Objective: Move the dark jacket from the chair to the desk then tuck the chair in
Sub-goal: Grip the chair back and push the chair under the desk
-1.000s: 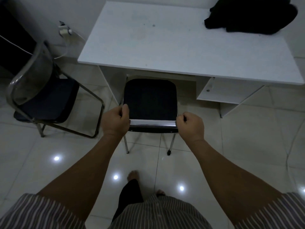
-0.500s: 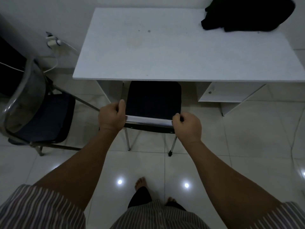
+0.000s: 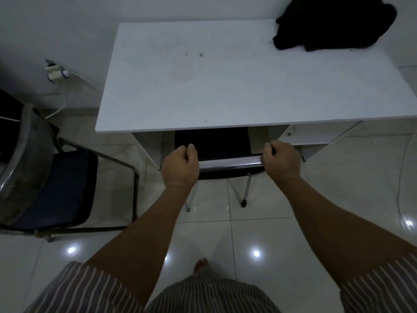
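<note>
Seen from above, two bare hands grasp the chrome top rail of a black chair (image 3: 214,145). The left grip (image 3: 180,164) is clenched around the rail's left end, the right grip (image 3: 281,160) around its right end. The chair's seat sits mostly under the front edge of the white bench (image 3: 203,91). The dark jacket (image 3: 334,23) lies crumpled on the bench's far right corner, well apart from both grips.
</note>
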